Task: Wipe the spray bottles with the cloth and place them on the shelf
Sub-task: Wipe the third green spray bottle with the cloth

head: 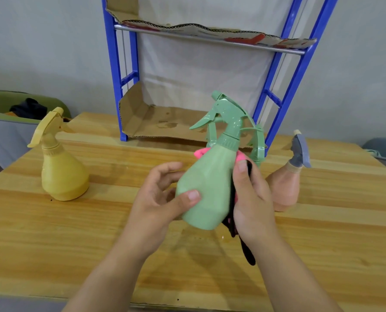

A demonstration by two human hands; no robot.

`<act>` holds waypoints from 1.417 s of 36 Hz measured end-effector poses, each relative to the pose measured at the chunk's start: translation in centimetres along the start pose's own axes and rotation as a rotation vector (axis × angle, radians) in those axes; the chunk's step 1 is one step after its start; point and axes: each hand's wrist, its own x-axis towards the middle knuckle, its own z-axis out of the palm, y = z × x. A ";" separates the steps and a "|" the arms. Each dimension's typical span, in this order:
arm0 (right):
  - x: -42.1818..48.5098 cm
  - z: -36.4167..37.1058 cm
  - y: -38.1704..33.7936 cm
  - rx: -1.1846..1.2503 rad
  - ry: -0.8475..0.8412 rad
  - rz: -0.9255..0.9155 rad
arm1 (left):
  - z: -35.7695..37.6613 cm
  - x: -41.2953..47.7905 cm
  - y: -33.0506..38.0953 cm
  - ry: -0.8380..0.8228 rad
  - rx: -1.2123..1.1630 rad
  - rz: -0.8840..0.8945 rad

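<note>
A person stands at a wooden table (75,244), holding a green spray bottle (207,188) tilted in the air above it. The left hand (156,199) has its grip closed on the lower body, thumb in front. The right hand (252,199) grips a pink and black cloth (248,253) against the bottle's side. The smooth plastic looks light, stiff and possibly slippery; the narrow neck seems the surest hold. A yellow bottle (63,176) and a peach bottle (284,188) wait on the table, before the blue shelf (113,75).
</note>
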 end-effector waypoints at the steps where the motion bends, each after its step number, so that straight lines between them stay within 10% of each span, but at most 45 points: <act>1: 0.1 0.0 -0.3 0.037 0.000 0.011 | 0.2 -0.1 0.1 -0.003 -0.037 -0.003; 10: 0.2 0.2 0.3 -0.018 0.157 0.034 | 0.8 0.3 0.1 0.011 0.285 0.019; 19: 0.1 0.0 -0.1 0.043 0.064 -0.007 | 0.5 0.0 -0.1 0.060 -0.031 0.018; 29: 0.3 -0.2 -0.1 -0.046 0.109 0.070 | 0.8 0.4 0.0 -0.011 0.307 0.027; 51: 0.8 -0.8 -0.8 -0.099 0.016 0.068 | 0.9 0.3 0.2 -0.147 0.049 -0.016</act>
